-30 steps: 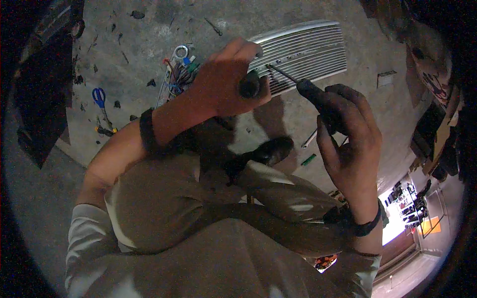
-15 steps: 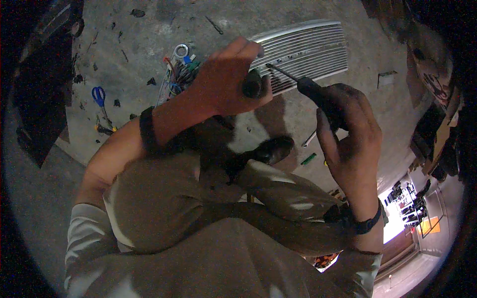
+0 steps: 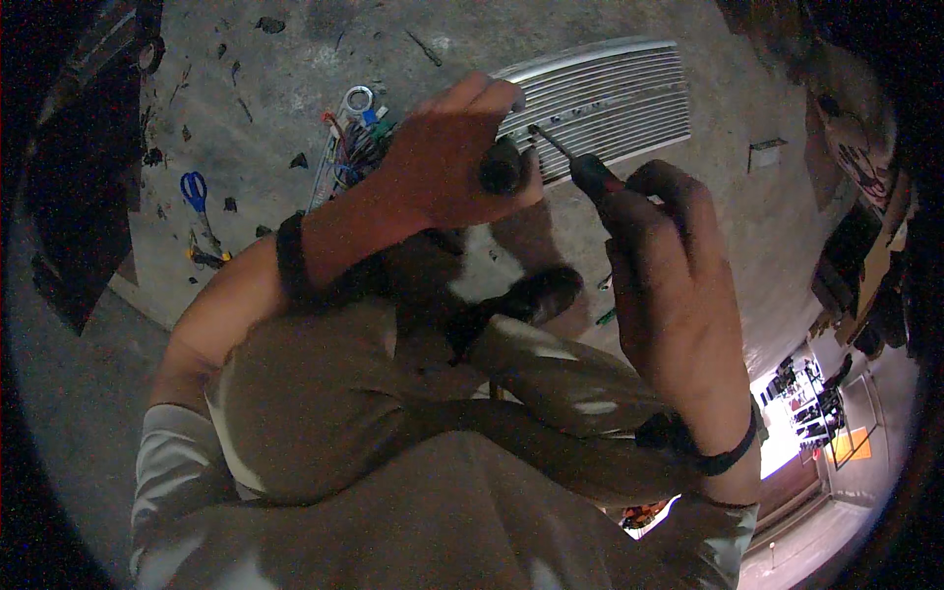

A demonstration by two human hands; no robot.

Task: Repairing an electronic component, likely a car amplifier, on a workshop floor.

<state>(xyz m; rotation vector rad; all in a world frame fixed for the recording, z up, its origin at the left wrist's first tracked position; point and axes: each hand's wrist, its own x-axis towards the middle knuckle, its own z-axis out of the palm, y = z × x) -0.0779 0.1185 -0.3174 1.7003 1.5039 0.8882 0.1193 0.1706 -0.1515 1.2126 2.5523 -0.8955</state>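
Note:
My right hand (image 3: 674,285) is wrapped round the dark handle of a screwdriver (image 3: 592,177). Its thin shaft points up and left, the tip at the left part of a silver slatted grille (image 3: 619,93). Closed at the grille's left end, my left hand (image 3: 457,147) grips a dark cylindrical thing (image 3: 501,167) whose rounded end faces me. What kind of thing that is, I cannot tell. Small dark spots run along the middle slats. My fingers hide the grille's left edge.
On the concrete floor lie blue-handled scissors (image 3: 195,192), a bundle of coloured wires (image 3: 359,157), a metal ring (image 3: 359,99) and dark scraps. A small pale rectangular piece (image 3: 765,155) is right of the grille. A black shoe (image 3: 546,295) stands below my hands.
My right hand has turned and shifted its grip on the screwdriver, its fingers now further forward over the handle. The tip stays at the grille. My left hand has hardly moved.

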